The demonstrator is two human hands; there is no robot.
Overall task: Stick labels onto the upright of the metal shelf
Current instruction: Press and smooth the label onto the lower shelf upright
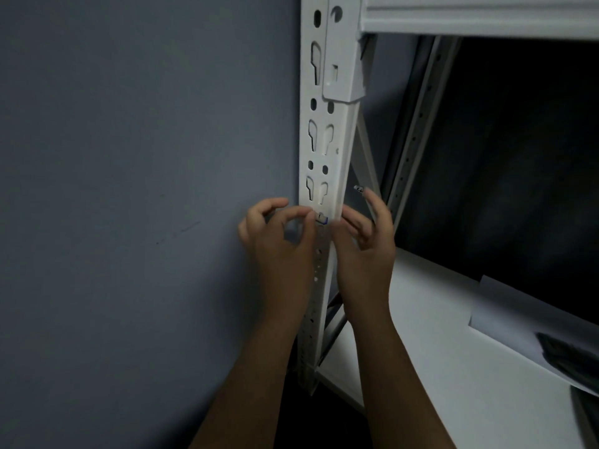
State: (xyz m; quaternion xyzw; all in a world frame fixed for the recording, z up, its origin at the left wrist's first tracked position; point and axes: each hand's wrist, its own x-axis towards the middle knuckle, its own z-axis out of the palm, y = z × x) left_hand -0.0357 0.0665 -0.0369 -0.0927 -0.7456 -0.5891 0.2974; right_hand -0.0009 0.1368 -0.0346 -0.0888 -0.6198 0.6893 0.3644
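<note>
Both hands meet at the white slotted upright (324,140) of the metal shelf. The left hand (275,234) pinches a small label (321,218) between thumb and forefinger against the upright's front face, at 3 o'clock from that hand. The right hand (363,241), at 3 o'clock from the label, curls its fingers loosely behind the post; another label (358,188) seems stuck to one raised fingertip. A paper sheet (525,322) lies on the lower shelf board (437,367).
</note>
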